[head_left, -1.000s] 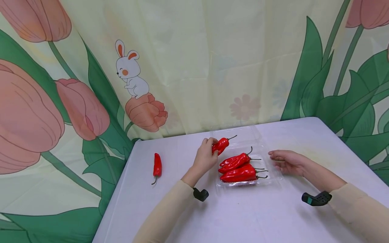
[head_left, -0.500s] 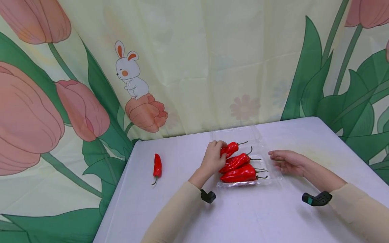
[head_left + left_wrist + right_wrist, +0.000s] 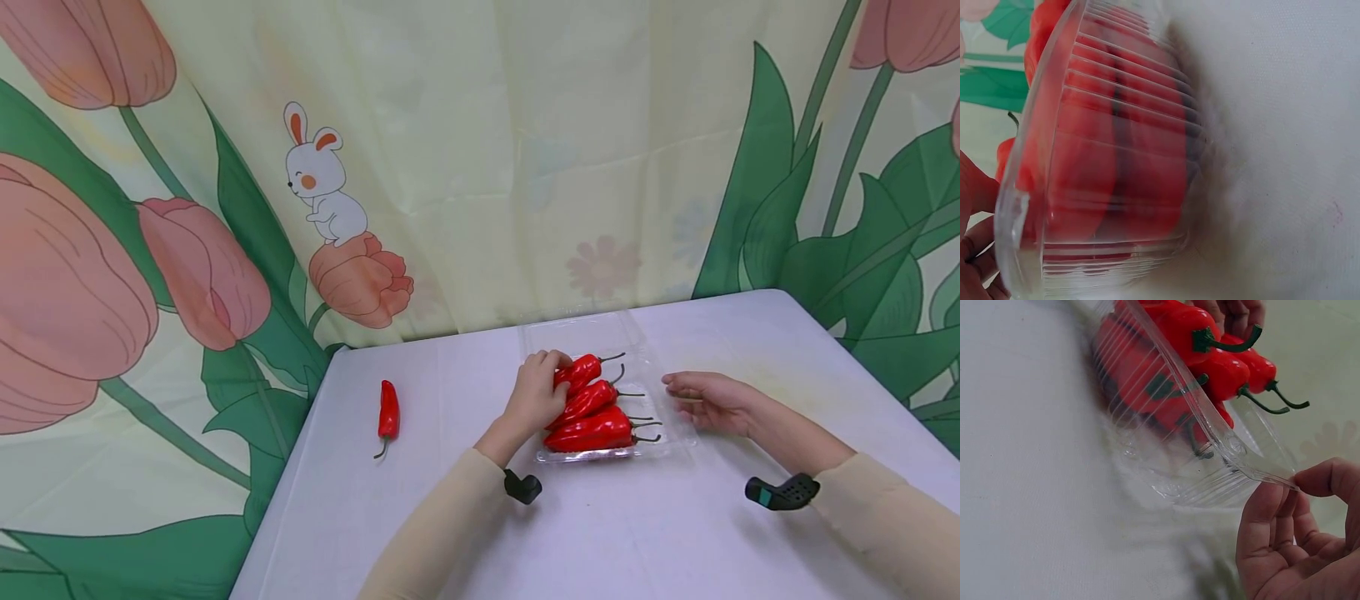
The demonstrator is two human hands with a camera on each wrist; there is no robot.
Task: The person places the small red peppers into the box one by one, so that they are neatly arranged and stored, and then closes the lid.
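Observation:
My left hand [image 3: 536,393] grips a red pepper [image 3: 584,372] with a long green stem, at the far left of the clear plastic box [image 3: 592,456]. Several other red peppers [image 3: 592,431] lie piled in the box, stems to the right. In the right wrist view my right hand [image 3: 1310,544] pinches the corner of the box's rim [image 3: 1266,478] between thumb and fingers. The left wrist view sees the box's ribbed side wall [image 3: 1116,125] close up, with only part of the left hand [image 3: 975,244] at the edge.
One red pepper [image 3: 388,410] lies alone on the white-covered table [image 3: 465,367] at the left. The box's clear lid [image 3: 581,329] is folded back toward the curtain [image 3: 480,167], which hangs along the table's rear edge.
My left hand has carried its pepper to the right and slightly down, from beside the box to on top of the pile. The right hand has stayed at the box's right side.

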